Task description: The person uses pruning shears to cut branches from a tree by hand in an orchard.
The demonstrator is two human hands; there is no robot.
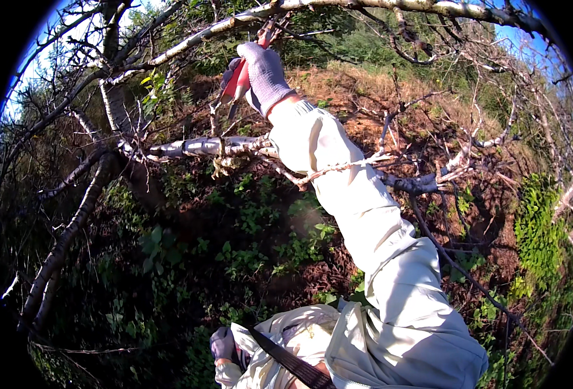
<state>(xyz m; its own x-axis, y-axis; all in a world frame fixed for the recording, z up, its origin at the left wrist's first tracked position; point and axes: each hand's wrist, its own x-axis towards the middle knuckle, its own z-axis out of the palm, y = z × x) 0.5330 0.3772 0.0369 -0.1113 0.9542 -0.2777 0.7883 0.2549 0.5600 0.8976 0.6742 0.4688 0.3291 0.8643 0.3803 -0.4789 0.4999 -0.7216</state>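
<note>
My right hand (267,75), in a pale purple knitted glove, is raised high and gripped around red-handled pruning shears (239,80). The upper end of the shears is among short twigs just below a long pale branch (208,33); whether the blades touch wood cannot be made out. Low in the view, my left hand (223,343) wears a similar glove and hangs close to my body. Its fingers are mostly hidden, so I cannot see whether it holds anything. A dark strap (289,357) crosses my light jacket (393,301).
A thick horizontal limb (199,146) passes behind my right forearm. Bare twigs (454,167) spread at the right. The tree's trunk (116,109) and a drooping limb (72,226) stand left. Green plants (247,257) cover the slope below; a dry grassy bank (359,82) rises beyond.
</note>
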